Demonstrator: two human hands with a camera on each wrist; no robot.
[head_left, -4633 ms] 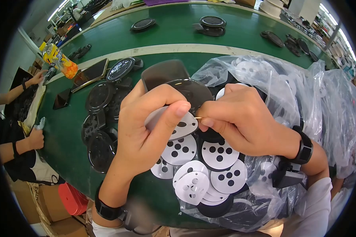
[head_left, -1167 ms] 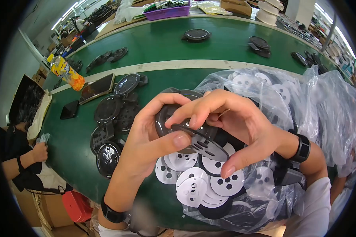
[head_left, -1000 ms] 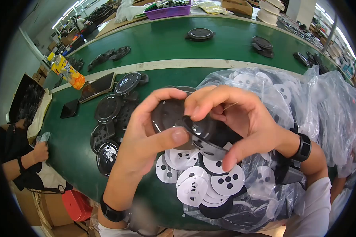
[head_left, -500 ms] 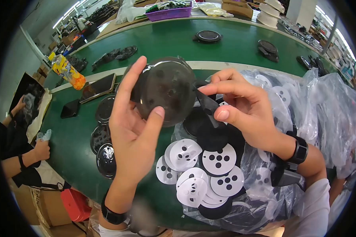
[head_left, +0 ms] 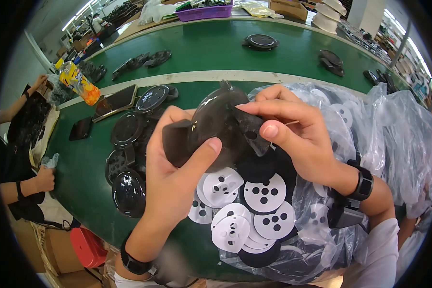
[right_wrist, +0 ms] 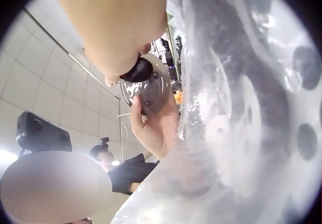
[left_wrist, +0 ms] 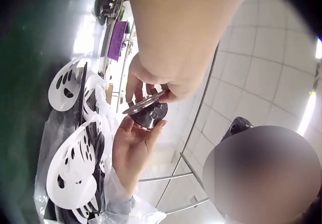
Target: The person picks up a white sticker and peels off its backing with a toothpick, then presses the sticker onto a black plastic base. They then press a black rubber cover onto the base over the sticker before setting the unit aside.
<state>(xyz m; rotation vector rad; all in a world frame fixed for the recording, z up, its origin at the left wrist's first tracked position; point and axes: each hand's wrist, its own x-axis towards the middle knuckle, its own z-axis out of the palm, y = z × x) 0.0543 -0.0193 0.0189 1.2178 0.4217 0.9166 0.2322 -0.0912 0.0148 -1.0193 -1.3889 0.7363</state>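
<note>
My left hand [head_left: 170, 175] grips a smoky, see-through round plastic cover [head_left: 209, 122] with a flap at its left side, thumb on its front face. The cover is tilted, its face turned toward the right hand. A thin black disc with holes [head_left: 250, 130], bent along its length, is pinched between thumb and fingers of my right hand [head_left: 305, 132]. Its edge overlaps the cover's right side in the head view. In the right wrist view the black disc [right_wrist: 138, 70] lies close over the cover [right_wrist: 158, 93]. White discs with black holes [head_left: 265, 193] lie below the hands.
Several dark covers [head_left: 128, 192] are stacked at left, near two phones [head_left: 115, 103] and a drink bottle [head_left: 79, 84]. A clear plastic bag [head_left: 341, 105] of white discs fills the right side. Another person's hands [head_left: 44, 177] are at the far left.
Earlier my left hand held a white-faced disc, with my right hand pinching at its edge. Now the left hand holds the cover, recently tilted and lowered, and the right hand has the black disc.
</note>
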